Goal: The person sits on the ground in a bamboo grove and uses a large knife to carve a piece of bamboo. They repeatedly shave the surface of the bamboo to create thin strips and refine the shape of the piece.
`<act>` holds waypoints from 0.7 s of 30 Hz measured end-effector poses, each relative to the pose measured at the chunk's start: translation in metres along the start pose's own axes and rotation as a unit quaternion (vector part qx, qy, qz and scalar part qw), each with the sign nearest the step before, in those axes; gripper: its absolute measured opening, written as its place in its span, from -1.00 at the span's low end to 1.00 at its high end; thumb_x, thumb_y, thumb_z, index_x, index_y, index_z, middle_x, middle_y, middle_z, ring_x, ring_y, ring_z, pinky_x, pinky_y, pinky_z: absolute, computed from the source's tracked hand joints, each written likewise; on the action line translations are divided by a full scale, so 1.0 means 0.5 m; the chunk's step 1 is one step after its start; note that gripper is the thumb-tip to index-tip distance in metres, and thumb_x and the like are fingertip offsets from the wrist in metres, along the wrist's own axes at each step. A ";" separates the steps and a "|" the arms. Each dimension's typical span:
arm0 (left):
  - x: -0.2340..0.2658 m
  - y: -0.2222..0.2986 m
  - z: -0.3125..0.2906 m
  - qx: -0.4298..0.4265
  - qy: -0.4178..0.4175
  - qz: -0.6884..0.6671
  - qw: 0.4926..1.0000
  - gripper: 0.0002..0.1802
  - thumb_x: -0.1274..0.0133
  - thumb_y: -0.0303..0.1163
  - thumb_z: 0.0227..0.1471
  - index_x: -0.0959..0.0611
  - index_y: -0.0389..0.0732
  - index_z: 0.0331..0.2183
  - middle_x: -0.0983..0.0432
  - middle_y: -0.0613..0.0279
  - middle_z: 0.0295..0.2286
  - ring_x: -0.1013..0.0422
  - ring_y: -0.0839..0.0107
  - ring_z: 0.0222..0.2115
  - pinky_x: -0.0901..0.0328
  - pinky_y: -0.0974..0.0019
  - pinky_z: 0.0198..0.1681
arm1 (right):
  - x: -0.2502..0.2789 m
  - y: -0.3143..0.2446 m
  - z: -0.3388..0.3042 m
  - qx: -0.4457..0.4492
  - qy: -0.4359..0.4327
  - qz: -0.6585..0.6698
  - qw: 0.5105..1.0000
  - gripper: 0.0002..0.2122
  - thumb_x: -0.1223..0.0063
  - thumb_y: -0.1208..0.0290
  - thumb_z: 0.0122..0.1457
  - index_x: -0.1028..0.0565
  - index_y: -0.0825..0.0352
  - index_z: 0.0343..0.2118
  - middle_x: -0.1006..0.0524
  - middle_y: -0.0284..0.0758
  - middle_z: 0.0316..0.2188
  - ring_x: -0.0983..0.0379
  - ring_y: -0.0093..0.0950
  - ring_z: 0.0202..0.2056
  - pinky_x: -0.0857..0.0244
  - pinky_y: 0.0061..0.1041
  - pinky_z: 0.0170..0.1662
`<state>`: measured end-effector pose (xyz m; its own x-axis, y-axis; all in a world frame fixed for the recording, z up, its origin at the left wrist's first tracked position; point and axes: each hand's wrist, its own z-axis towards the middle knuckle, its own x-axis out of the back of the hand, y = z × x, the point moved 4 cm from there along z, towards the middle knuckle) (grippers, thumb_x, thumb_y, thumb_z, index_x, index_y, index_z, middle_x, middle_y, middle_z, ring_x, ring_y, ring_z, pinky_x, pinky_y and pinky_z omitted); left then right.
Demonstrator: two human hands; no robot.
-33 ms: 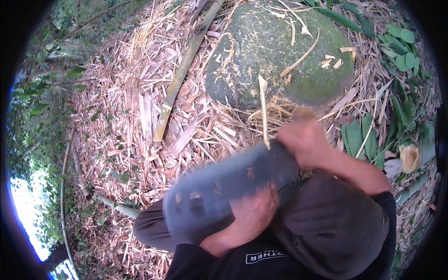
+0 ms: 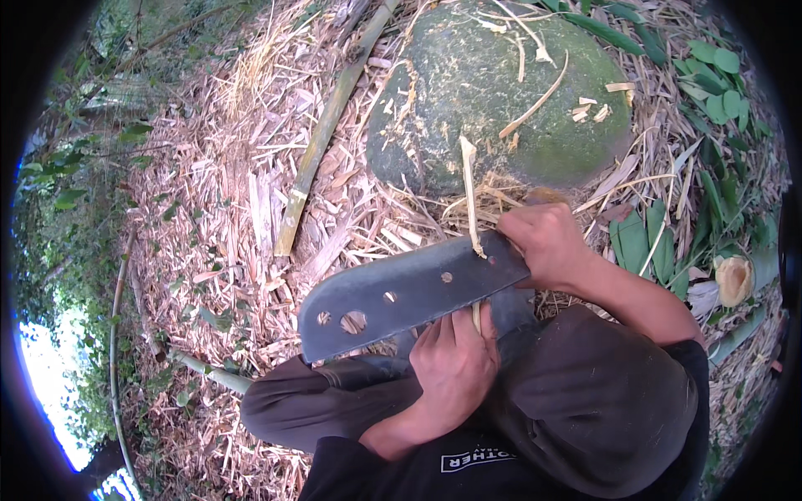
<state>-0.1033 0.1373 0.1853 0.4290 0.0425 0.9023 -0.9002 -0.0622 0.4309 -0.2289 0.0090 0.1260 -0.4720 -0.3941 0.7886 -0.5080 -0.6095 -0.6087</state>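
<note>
My right hand (image 2: 547, 242) is wrapped round the wooden handle of a broad dark cleaver (image 2: 393, 292) with round holes in its blade. The blade reaches left across my lap, its square tip above my left knee. My left hand (image 2: 455, 359) is closed just below the lower edge of the blade, pinching a thin pale wooden stick (image 2: 477, 317). Beyond the blade's upper edge a pale, narrow length of wood (image 2: 469, 188) points away toward the boulder. It lines up with the stick; the blade hides whatever lies between.
A mossy green boulder (image 2: 501, 108) with several wood shavings on top stands ahead. A bamboo pole (image 2: 326, 134) lies to its left on ground covered in dry chips (image 2: 225, 200). Green leaves (image 2: 718, 83) spread at the right, near a cut bamboo end (image 2: 735, 282).
The blurred cleaver now shows sharp, and its blade has tilted and shifted away from my body, uncovering more of my left hand. Both hands keep their hold.
</note>
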 end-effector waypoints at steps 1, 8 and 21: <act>-0.010 -0.002 0.001 0.070 -0.025 -0.045 0.996 -0.83 -0.11 -0.40 0.11 -0.61 -0.29 -0.26 -0.53 -0.02 -0.49 -0.50 0.00 -0.53 -0.37 0.02 -0.43 | 0.007 0.000 -0.001 -0.005 -0.002 0.002 1.000 -0.70 -0.31 0.30 -0.22 -0.41 0.28 -0.49 -0.49 -0.29 -0.59 -0.53 -0.21 -0.52 -0.37 -0.22 -0.47; -0.025 0.006 0.003 0.022 -0.004 -0.032 0.999 -0.81 -0.08 -0.37 0.18 -0.51 -0.25 -0.42 -0.45 0.05 -0.64 -0.44 0.09 -0.66 -0.32 0.12 -0.57 | -0.005 0.018 -0.014 -0.007 -0.029 -0.003 1.000 -0.71 -0.32 0.31 -0.19 -0.41 0.29 -0.49 -0.53 -0.26 -0.56 -0.55 -0.18 -0.49 -0.38 -0.18 -0.45; -0.024 0.012 0.005 0.026 -0.016 -0.047 0.998 -0.76 -0.09 -0.39 0.17 -0.46 -0.25 -0.49 -0.38 0.05 -0.69 -0.40 0.02 -0.69 -0.28 0.06 -0.60 | -0.022 0.064 -0.012 -0.170 -0.035 -0.033 0.984 -0.72 -0.32 0.27 -0.10 -0.50 0.32 -0.41 -0.59 -0.14 -0.58 -0.59 -0.11 -0.51 -0.48 -0.16 -0.37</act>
<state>-0.1136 0.1337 0.1770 0.5148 0.0180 0.8571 -0.8508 -0.1120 0.5134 -0.2442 -0.0022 0.0972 -0.3848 -0.4143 0.8248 -0.7537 -0.3748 -0.5399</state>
